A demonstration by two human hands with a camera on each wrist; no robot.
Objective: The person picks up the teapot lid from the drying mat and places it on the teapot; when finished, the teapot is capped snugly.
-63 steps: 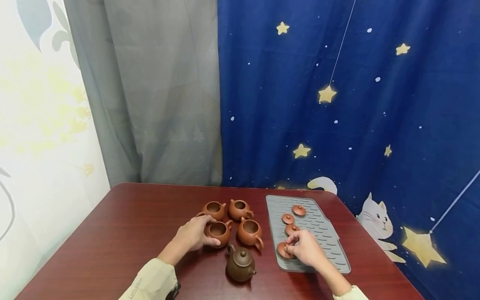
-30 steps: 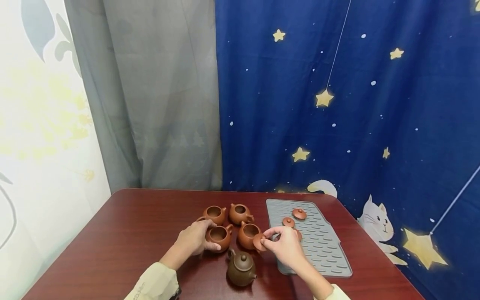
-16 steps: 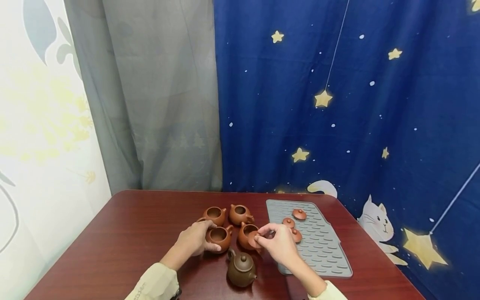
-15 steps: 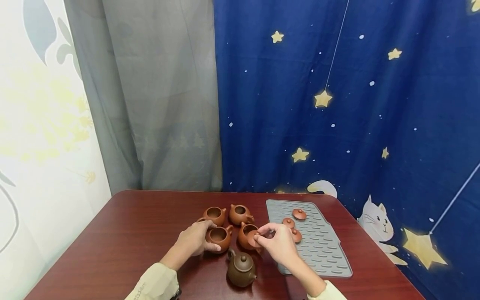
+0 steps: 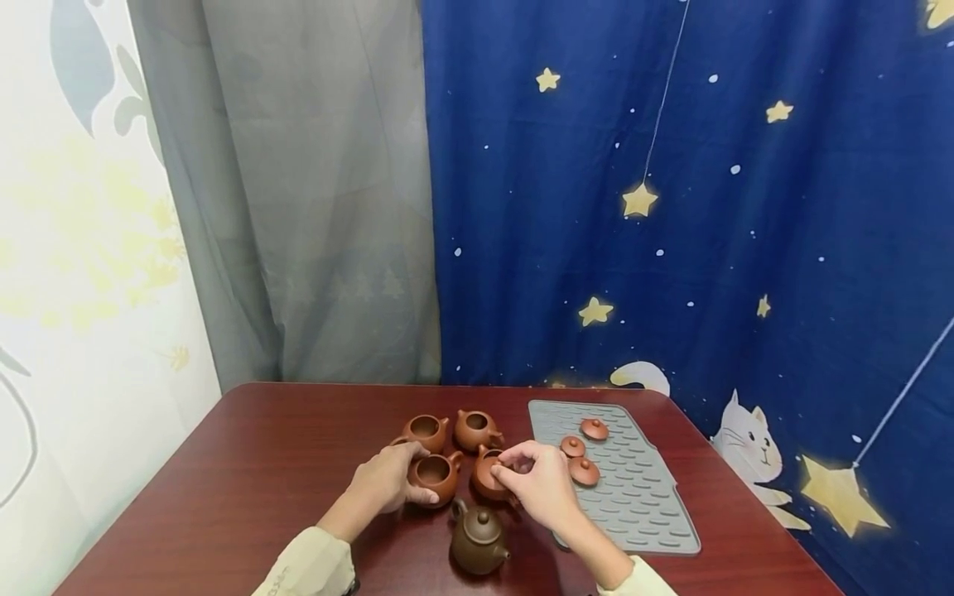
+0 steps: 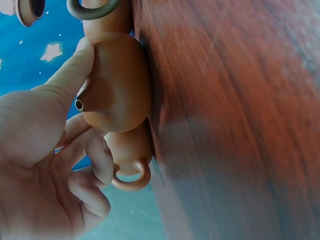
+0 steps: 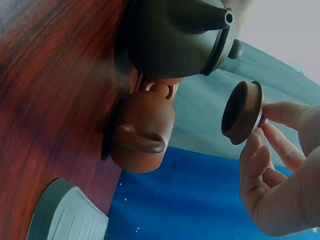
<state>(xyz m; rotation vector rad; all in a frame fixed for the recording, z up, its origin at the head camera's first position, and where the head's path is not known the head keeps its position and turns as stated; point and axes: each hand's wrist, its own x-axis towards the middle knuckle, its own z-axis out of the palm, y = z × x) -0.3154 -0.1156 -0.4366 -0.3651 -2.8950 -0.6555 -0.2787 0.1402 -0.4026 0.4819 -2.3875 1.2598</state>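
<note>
Just above the near right pot (image 7: 147, 112), a reddish lid (image 7: 244, 112) is in the right hand (image 5: 542, 487): this grip is almost closed, thumb and fingertips pinching the lid by its knob, with hollow side down. The right wrist view shows a gap between lid and pot. The left hand (image 5: 383, 480) has its grip partly open around the body of the near left pot (image 6: 120, 90), and the spout of this pot points toward the palm. Behind stand 2 more reddish pots (image 5: 438, 434), uncovered. Nearest to the person is a dark brown teapot (image 5: 479, 546), with its own lid on. All 5 vessels are upright on the dark red desk (image 5: 224, 463). To the right, a grey mat (image 5: 633, 513) carries 3 more lids (image 5: 585, 473), lying near each other. At the back hang a grey curtain (image 5: 335, 207) and a blue curtain (image 5: 522, 240) with stars.
</note>
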